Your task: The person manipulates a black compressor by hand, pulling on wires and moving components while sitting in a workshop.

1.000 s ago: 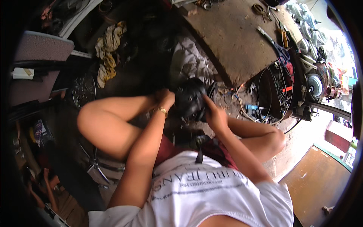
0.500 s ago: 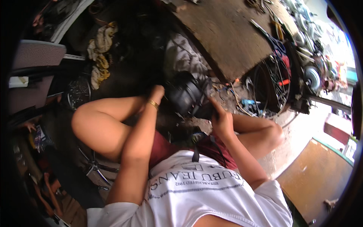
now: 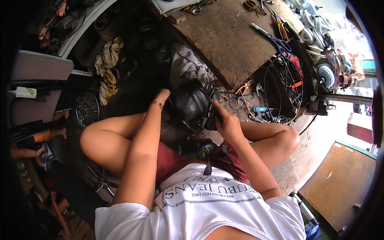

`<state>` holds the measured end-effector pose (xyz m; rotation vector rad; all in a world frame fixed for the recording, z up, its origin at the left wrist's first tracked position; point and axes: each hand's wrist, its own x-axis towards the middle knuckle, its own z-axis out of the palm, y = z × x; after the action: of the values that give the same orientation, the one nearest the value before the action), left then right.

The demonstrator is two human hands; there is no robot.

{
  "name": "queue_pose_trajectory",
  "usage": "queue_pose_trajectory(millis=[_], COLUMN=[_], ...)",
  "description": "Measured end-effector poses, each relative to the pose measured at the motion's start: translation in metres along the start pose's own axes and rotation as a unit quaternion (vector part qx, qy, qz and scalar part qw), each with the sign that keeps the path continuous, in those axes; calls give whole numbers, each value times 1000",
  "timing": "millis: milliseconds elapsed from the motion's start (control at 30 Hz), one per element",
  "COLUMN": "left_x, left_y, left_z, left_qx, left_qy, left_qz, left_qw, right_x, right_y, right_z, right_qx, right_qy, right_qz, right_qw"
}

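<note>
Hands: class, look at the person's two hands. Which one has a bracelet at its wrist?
The left hand, at the left edge of the dark rounded object; a gold bracelet circles its wrist. The right hand has a bare wrist.

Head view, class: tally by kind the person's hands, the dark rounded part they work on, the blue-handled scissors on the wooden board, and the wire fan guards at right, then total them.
Hands: 2 (left hand, right hand)
Dark rounded part: 1
Blue-handled scissors: 1
Wire fan guards: 1 clearly seen
Total: 5

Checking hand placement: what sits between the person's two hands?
In the head view, a dark rounded object lies between left hand and right hand; both touch it.
</note>
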<state>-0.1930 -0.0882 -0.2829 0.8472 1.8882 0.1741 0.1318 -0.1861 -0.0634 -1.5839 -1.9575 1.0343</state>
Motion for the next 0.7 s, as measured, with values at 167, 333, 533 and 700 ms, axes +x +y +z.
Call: queue_pose_trajectory(millis=[167,333,533,700], left_x=[30,83,3,-74], left_y=[20,-50,-16,-11], left_z=[13,-2,55,54], left_qx=[-88,-140,-33,14], left_qy=[-23,-24,190,169], left_qz=[49,73,71,89], left_qw=[995,987,979,981], right_x=[25,20,-32,-70], right_y=[6,-29,-2,6], right_z=[-9,-4,0,-10], right_qx=[28,1,18,53], right_qy=[-26,-68,12,16], right_qz=[39,76,56,44], right_qw=[999,995,998,997])
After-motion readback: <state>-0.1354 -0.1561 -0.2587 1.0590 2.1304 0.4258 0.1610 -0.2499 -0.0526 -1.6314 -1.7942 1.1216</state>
